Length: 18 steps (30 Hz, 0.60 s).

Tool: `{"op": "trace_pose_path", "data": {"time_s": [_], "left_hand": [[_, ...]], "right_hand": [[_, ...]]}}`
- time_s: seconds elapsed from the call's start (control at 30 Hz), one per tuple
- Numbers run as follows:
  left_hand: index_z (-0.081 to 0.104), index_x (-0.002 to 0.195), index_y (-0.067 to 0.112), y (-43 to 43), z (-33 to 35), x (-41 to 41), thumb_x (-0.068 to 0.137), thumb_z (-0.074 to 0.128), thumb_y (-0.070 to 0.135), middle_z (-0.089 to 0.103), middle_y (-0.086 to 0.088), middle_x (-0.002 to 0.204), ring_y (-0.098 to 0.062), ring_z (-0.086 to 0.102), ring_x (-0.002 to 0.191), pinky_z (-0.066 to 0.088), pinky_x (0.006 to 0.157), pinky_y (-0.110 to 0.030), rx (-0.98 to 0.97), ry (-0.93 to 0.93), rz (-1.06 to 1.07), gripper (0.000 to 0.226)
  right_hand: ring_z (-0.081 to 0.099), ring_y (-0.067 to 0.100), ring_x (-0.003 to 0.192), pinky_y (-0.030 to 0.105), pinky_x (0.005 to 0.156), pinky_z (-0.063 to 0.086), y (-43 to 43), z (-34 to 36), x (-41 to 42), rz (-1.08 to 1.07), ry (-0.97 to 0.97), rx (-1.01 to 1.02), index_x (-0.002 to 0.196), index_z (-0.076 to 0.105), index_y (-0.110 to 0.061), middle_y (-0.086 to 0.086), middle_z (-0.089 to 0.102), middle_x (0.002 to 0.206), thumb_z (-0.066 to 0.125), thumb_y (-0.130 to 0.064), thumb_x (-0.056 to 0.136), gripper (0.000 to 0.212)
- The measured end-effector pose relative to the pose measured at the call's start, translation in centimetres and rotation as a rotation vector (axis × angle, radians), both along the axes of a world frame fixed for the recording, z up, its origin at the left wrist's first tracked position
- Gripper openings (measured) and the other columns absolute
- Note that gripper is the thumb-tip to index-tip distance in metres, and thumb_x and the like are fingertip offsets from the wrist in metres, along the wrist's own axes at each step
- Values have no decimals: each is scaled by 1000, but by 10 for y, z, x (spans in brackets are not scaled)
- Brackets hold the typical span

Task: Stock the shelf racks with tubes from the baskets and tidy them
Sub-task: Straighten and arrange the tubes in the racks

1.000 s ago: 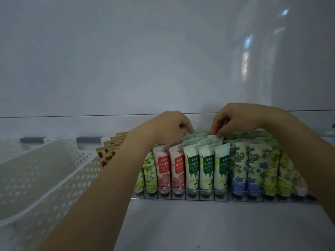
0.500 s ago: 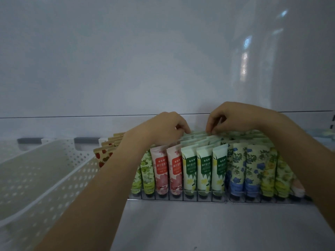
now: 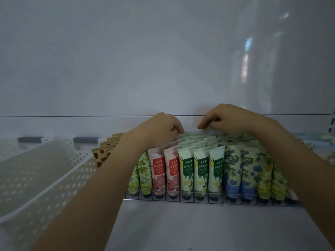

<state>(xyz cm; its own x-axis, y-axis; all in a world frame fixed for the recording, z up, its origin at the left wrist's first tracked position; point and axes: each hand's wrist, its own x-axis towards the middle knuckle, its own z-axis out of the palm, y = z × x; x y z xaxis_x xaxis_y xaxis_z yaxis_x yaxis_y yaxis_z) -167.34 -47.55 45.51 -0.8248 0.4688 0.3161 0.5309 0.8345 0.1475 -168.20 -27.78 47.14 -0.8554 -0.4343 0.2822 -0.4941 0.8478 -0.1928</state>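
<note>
Right hand (image 3: pixel 230 120) has crept toward left hand (image 3: pixel 161 129), over green-and-white floral plastic tubes (image 3: pixel 200 171) racked beneath both. Fingers curled; whether gripping, I cannot tell. Tidying step; next, I judge, rear tops need squaring.

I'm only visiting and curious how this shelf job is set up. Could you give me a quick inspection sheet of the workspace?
Surface: white shelf board carrying rack and basket.
Job's things: clear rack holds sorted rows of lime tubes, pink tubes, green-label tubes and blue-flower tubes; strawberry tubes beside the left forearm; white perforated basket at left.
Clutter: nothing seen.
Grippers: left hand at back-row tube tops, right hand just above them, fingers curled; grip cannot be told.
Cables: nothing seen.
Surroundings: white back panel with reflections.
</note>
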Motion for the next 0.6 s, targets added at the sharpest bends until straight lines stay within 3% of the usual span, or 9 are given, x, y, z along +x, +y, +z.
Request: {"op": "trace_pose_path", "data": {"time_s": [0.13, 0.3, 0.6], "left_hand": [[64, 113, 15, -1, -3, -4, 92, 40, 8, 64, 0, 117, -5, 47, 88, 36, 81, -18, -27, -5, 0, 33], [63, 116, 16, 1, -5, -4, 93, 40, 11, 62, 1, 120, -5, 46, 91, 36, 82, -18, -46, -4, 9, 33], [65, 114, 18, -2, 1, -1, 93, 40, 13, 64, 1, 117, -7, 50, 89, 39, 82, -21, -28, 11, 21, 33]], "right_hand": [[51, -1, 89, 8, 70, 35, -3, -6, -1, -12, -27, 37, 109, 68, -21, -9, 65, 111, 45, -5, 92, 33], [51, 1, 87, 15, 77, 36, -4, -7, -2, -22, -33, 69, 108, 68, -22, -8, 65, 112, 45, -7, 91, 32], [43, -1, 100, 15, 86, 31, -23, -14, -1, 85, 76, 19, 120, 61, -21, -6, 59, 124, 40, -10, 94, 36]]}}
